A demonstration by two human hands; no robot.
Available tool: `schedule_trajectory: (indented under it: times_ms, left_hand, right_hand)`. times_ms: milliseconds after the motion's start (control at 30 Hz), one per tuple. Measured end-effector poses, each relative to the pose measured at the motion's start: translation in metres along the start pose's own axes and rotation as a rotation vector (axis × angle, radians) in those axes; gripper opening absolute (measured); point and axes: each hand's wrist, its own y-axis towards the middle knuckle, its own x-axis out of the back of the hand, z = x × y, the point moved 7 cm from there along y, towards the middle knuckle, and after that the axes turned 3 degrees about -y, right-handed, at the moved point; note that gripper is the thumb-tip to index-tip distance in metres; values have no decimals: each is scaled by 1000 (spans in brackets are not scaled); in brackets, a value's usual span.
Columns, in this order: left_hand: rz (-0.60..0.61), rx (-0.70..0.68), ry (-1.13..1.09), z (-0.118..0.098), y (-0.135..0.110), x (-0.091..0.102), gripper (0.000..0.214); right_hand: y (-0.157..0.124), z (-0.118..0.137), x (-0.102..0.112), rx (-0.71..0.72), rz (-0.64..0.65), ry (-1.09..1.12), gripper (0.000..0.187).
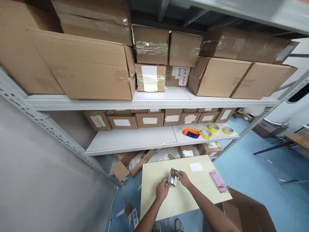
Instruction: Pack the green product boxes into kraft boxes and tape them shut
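Observation:
A small white box [175, 182] with its flap up is held between my two hands over the pale yellow table [154, 196]. Inside it sits something silvery that I cannot make out. My left hand [162, 189] is closed on the box's left side. My right hand [183, 178] pinches the raised flap, brown inside with a green edge, at the box's upper right. A white card or pad [195, 167] lies flat on the table beyond my right hand. Further right lies a pink item [218, 182], blurred out.
Shelves [154, 104] full of cardboard boxes stand ahead. On the middle shelf lie an orange and blue tape dispenser [191, 133] and several yellow tape rolls [206, 134]. An open carton [251, 209] stands at the lower right, another opened carton [123, 169] under the shelf at left. Scraps litter the blue floor.

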Motion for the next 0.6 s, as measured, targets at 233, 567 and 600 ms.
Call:
schedule_trajectory:
  times_ms: [233, 567, 600]
  left_hand:
    - [-28, 38, -22, 11, 4, -5, 35]
    - [144, -217, 249, -35, 8, -4, 69]
    - [199, -228, 255, -36, 8, -6, 72]
  right_hand:
    - [15, -26, 6, -140, -256, -102, 38]
    - [23, -14, -11, -38, -202, -295, 26]
    - [23, -14, -13, -41, -164, -295, 30]
